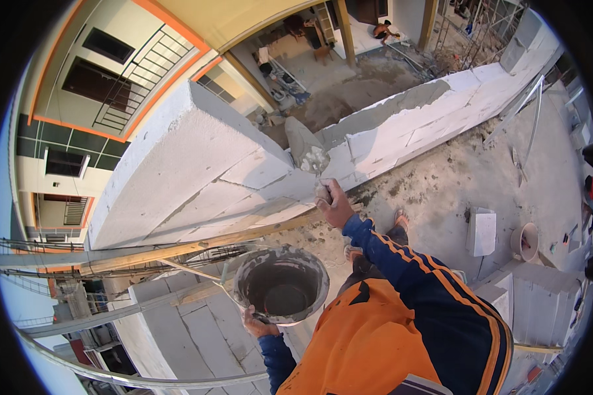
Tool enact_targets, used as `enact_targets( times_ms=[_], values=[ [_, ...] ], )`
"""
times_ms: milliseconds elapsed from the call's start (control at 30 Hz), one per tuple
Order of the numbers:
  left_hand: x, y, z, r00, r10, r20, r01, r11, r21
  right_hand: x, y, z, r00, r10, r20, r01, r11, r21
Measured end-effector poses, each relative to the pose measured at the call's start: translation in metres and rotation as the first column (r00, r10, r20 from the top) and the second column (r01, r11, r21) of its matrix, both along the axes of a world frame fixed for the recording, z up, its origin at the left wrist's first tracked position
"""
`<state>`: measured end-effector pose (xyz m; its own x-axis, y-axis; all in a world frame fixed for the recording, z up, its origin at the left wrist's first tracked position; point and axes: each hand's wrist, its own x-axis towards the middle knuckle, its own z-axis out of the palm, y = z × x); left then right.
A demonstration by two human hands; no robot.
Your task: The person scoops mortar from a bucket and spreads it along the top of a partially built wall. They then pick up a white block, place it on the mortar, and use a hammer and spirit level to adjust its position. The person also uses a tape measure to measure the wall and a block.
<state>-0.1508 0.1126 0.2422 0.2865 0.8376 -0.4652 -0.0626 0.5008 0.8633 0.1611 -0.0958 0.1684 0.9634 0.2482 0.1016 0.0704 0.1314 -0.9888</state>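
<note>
The right hand [337, 205] is clenched around the handle of a trowel [303, 139], its arm stretched forward over the wall. The left hand [257, 324] grasps the rim of a dark, mortar-smeared bucket [313, 280], thumb hooked over the near left edge. The bucket is tipped so that its round mouth faces upward toward the view; the inside is coated grey.

The trowel's grey blade points away to the far left, with a rough lump of mortar [313, 160] on it near the handle. It lies over the notch where the higher left part of the white block wall [197, 168] meets the lower right part; whether the blade touches the blocks cannot be told. Along the far side of that lower part runs a broad grey band of mortar [392, 110].

A long wooden plank [201, 252] lies at the foot of the wall on the left, beyond the bucket. On the right, a loose white block [484, 232] sits on the stained floor [428, 178], with a pale bucket [515, 242] just beside it and stacked blocks [540, 306] nearer. At the far side, a co-worker [383, 31] crouches by a building.
</note>
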Motion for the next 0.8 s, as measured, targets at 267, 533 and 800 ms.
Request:
enact_targets(
  times_ms=[267,533,800],
  values=[
    [-0.041,0.000,0.012,0.987,0.115,-0.113,-0.111,0.993,0.038,-0.024,0.096,0.002,0.915,-0.276,0.296,0.318,0.942,-0.106],
    [-0.019,0.006,0.008,0.996,0.033,-0.081,-0.035,0.999,-0.021,-0.076,0.042,-0.017,0.978,-0.170,0.120,0.196,0.944,-0.264],
    [0.010,0.009,-0.001,0.998,-0.043,-0.042,0.046,0.995,0.092,-0.080,0.076,0.014,0.978,-0.205,0.048,0.207,0.889,-0.409]
  ],
)
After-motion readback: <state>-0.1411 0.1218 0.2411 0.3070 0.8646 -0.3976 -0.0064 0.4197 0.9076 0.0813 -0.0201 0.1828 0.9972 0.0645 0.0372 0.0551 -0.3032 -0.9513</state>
